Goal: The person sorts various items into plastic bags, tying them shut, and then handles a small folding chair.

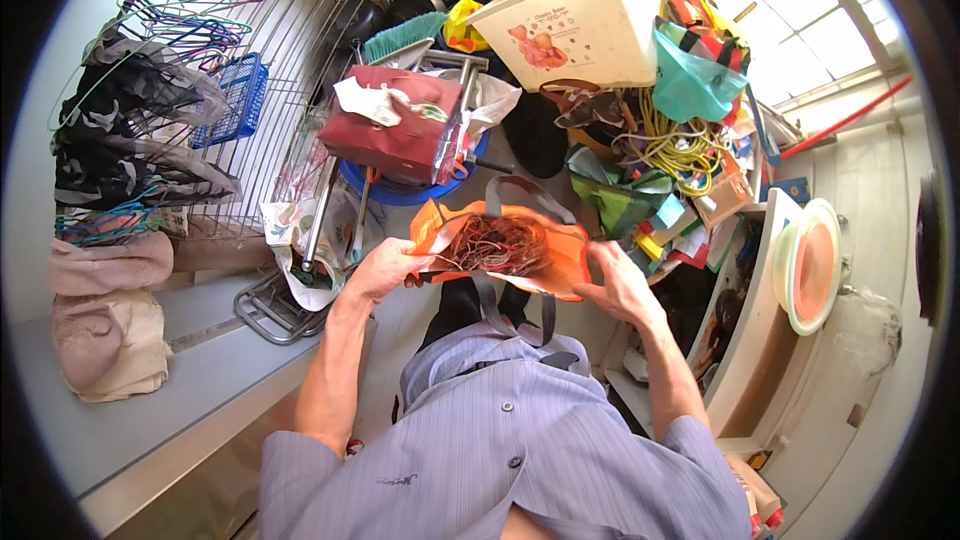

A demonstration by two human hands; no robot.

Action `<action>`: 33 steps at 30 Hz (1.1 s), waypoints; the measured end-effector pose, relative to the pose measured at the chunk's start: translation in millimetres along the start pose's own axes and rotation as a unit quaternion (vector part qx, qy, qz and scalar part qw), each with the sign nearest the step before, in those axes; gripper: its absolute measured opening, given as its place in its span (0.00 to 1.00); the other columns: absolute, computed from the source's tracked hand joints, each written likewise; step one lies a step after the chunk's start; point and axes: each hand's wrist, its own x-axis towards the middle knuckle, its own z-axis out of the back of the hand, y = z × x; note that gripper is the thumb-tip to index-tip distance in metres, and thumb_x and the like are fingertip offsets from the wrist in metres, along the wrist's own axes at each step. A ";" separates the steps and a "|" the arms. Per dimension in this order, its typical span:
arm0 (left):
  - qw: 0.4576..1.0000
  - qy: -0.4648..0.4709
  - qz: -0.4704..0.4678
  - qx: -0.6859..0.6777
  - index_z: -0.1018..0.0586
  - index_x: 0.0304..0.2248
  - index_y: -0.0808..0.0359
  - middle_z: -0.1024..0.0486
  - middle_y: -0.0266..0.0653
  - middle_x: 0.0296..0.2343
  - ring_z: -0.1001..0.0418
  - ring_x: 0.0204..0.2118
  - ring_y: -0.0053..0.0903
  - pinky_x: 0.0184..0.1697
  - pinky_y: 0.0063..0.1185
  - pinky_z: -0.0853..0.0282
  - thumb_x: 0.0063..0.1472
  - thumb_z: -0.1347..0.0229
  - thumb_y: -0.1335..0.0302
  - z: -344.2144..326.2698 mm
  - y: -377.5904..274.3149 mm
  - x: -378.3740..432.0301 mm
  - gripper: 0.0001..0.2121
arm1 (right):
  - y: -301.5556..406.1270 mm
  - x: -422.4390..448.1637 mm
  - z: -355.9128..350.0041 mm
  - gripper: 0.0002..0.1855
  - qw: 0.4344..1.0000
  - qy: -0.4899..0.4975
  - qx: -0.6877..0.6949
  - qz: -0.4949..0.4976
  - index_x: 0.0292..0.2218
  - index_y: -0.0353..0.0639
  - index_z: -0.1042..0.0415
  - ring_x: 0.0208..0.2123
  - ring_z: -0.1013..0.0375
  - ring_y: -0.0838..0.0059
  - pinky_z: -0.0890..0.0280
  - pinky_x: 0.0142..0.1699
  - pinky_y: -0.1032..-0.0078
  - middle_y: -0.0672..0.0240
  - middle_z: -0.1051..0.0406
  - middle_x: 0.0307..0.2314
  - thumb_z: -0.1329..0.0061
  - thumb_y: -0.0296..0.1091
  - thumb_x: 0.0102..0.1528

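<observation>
An orange tote bag (566, 244) with grey straps is held mouth-up in front of my waist. Inside it lies a tangled mass of thin reddish-brown strands (499, 246), possibly wire. My left hand (386, 268) grips the bag's left edge, fingers partly hidden beneath it. At the opposite side, my right hand (616, 281) holds the right edge, with the thumb near the rim. One grey strap (529, 202) arches over the far side; the other hangs towards my shirt.
Ahead are a maroon bag (397, 124) on a blue basin (397, 193), a cream bin (566, 30) and coiled yellow cable (686, 139). A wire rack (281, 75) with hangers stands left, above a grey ledge (217, 360) holding folded cloths (112, 337). Plastic basins (810, 266) lean at right.
</observation>
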 end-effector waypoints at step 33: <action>0.969 -0.180 -0.011 -0.168 0.24 0.45 0.62 0.25 0.32 0.38 0.30 0.43 0.20 0.42 0.24 0.34 0.59 0.44 0.67 -23.3 114.9 78.3 0.16 | 134.3 73.8 1.9 0.26 0.792 0.344 0.497 0.092 0.48 0.32 0.30 0.28 0.30 0.77 0.35 0.38 0.78 0.67 0.27 0.27 0.42 0.43 0.56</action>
